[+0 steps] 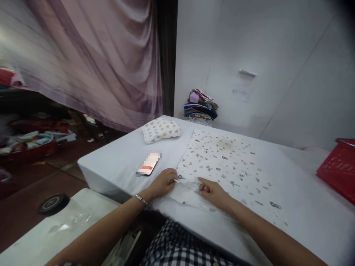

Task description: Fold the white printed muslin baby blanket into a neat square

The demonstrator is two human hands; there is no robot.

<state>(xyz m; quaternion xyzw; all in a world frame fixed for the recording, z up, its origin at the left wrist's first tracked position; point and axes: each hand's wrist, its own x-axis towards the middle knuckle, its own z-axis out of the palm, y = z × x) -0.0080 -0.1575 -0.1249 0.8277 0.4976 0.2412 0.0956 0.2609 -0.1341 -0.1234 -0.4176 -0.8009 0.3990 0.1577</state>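
Note:
A white cloth [230,166] with a small scattered print lies spread on the white-covered table. Its near left corner is bunched and slightly lifted between my two hands. My left hand [165,181], with a bracelet on the wrist, is closed on the cloth's edge at that corner. A short way to the right, my right hand [213,191] has its lower fingers curled in on the gathered cloth, its index finger stretched forward. Beyond my left hand lies a phone [149,164] with its screen lit. Folded printed fabric [161,130] rests at the table's far left corner.
Folded clothes form a stack [201,107] behind the table, against the white wall [249,44]. At the right edge stands a red basket [338,170]. A pink curtain [111,55] hangs at left. A white surface [83,225] with a dark round object [54,204] is at lower left.

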